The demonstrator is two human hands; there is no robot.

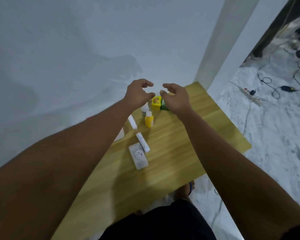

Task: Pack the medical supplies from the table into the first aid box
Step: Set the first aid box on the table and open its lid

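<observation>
Head view: I saw my left hand (139, 94) and right hand (176, 98), curled open and empty, above the wood-grain bench (189, 135); its right half lay bare.

so both arms are bare all the way up, no sleeves, no watch, no bands or rings that I can make out. left hand (139, 94) and right hand (176, 99) are ungloved, fingers (148, 83) bare too. lower down there's dark, pretty much black clothing (156, 222) over the body, and a bare foot (185, 190) in what looks like a dark sandal strap, kinda blurry
</observation>
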